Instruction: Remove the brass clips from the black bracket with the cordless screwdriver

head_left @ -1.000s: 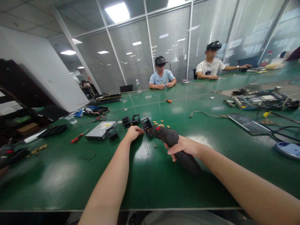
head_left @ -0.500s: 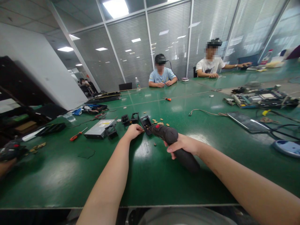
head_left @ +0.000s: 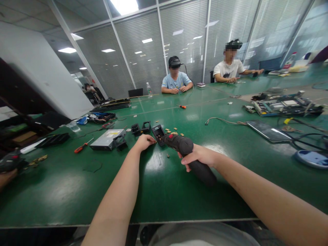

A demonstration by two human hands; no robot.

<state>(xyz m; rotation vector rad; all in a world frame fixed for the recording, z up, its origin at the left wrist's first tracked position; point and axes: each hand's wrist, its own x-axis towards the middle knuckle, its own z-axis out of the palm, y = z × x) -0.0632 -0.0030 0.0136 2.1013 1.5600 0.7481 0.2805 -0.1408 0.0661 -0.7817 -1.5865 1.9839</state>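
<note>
My right hand (head_left: 198, 157) is wrapped round the handle of a black electric screwdriver (head_left: 188, 153) with a red button, its tip pointing at a small open black case (head_left: 158, 131) on the green table (head_left: 77, 184). My left hand (head_left: 144, 141) rests closed on the table just left of that case, fingertips pinched at something too small to name. Several small brass-coloured parts (head_left: 174, 132) lie scattered beyond the case.
Two black brackets (head_left: 140, 128), a grey disc drive (head_left: 107, 139) and a red screwdriver (head_left: 81, 147) lie to the left. A tablet (head_left: 268, 130), cables and a circuit board (head_left: 284, 106) lie to the right. Two people sit at the far side. Another person's hand (head_left: 6, 177) shows at the left edge.
The view has shifted slightly downward; both hands and the electric screwdriver stay in the same place against the black case.
</note>
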